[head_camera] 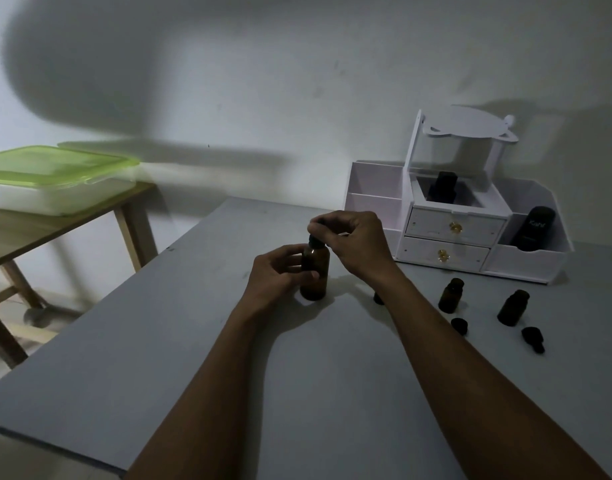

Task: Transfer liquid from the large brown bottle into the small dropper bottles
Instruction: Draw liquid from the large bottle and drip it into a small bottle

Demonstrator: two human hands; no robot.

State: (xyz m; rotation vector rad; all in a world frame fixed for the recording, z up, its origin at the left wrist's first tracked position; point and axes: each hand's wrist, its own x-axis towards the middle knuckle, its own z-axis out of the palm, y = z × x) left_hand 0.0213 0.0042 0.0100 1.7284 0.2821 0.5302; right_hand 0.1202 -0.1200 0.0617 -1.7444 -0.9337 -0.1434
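Observation:
The large brown bottle point(315, 275) stands upright on the grey table point(180, 341). My left hand point(277, 277) wraps its body from the left. My right hand point(355, 242) pinches the black dropper cap point(314, 241) on its neck from above. Two small dropper bottles point(451, 295) point(513, 307) stand uncapped to the right, each with a loose black cap lying near it point(459, 325) point(533, 338). Another small dark object point(378, 298) is mostly hidden behind my right forearm.
A white drawer organiser point(450, 237) sits at the back right against the wall, holding a dark bottle point(442, 188) on top and a black tube point(533, 227) in its right bin. A wooden side table point(55, 233) at the left carries a green-lidded white container point(51, 178).

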